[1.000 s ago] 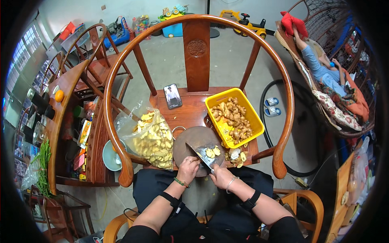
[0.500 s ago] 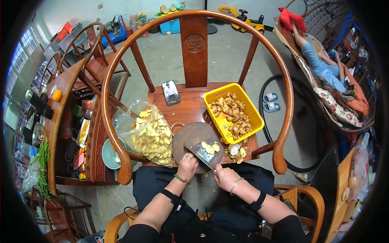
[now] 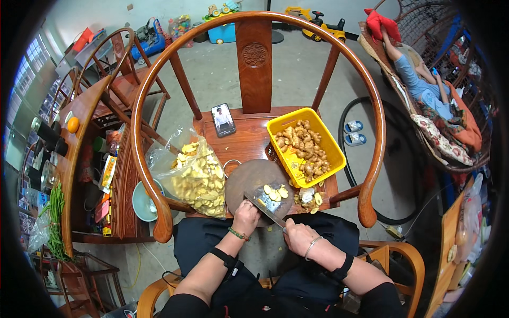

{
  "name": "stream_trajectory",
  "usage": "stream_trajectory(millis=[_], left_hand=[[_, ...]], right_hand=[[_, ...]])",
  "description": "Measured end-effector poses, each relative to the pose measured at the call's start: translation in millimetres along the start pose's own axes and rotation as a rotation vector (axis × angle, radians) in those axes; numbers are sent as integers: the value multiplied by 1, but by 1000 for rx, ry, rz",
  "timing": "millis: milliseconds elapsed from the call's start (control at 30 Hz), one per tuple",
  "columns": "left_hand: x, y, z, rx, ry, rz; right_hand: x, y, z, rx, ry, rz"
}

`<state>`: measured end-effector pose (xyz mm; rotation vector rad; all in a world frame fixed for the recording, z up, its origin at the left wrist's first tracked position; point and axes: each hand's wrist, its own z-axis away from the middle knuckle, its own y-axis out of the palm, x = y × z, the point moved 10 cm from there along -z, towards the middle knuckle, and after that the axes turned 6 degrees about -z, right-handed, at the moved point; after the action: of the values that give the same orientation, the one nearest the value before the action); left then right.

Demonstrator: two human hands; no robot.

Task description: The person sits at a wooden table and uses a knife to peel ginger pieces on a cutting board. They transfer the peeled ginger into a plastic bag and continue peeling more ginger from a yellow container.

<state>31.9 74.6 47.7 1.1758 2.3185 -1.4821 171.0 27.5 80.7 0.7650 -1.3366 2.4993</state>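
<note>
My right hand (image 3: 300, 237) grips the handle of a cleaver (image 3: 269, 213), whose blade slants across the near part of a round wooden chopping board (image 3: 245, 177). At the blade's tip end, my left hand (image 3: 246, 218) rests on the board with its fingers curled together; whatever they pinch is hidden. Several pale yellow ginger slices (image 3: 275, 193) lie just beyond the blade. Left of the board stands a clear plastic bag (image 3: 197, 183) full of sliced ginger. Beyond it on the right, a yellow basin (image 3: 333, 139) holds whole ginger roots (image 3: 305, 146).
These stand on a wooden armchair's seat (image 3: 248, 143), with a phone (image 3: 223, 120) towards its back. Scraps (image 3: 308, 199) lie right of the board. A pale blue bucket (image 3: 144, 205) and a wooden table (image 3: 79, 159) are at left. A person (image 3: 427, 87) reclines in a wicker seat at right.
The cleaver blade has turned more upright, showing less of its face. My right hand has shifted slightly right and towards me. My left hand stays nearly in place.
</note>
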Motion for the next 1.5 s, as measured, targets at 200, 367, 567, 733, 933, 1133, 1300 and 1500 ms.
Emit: stream_trajectory(millis=[200, 367, 567, 733, 933, 1133, 1300, 1500], left_hand=[[2, 0, 0, 7, -10, -11], [4, -3, -3, 8, -45, -2], [6, -9, -6, -75, -30, 13], [3, -13, -4, -110, -60, -4], [1, -10, -2, -79, -18, -53], [-1, -9, -4, -94, 9, -39], [-2, -12, -7, -101, 3, -6], [1, -6, -7, -69, -34, -8]], right_hand=[[-2, 7, -16, 18, 10, -6], [9, 12, -46, -17, 3, -48], [-5, 15, -64, -208, -149, -149], [-16, 4, -42, -221, -96, -148], [-3, 3, -19, -108, -142, -126], [-4, -1, -20, -75, -121, -88], [-2, -6, -15, -18, -94, -113], [-5, -7, -10, 25, -59, -100]])
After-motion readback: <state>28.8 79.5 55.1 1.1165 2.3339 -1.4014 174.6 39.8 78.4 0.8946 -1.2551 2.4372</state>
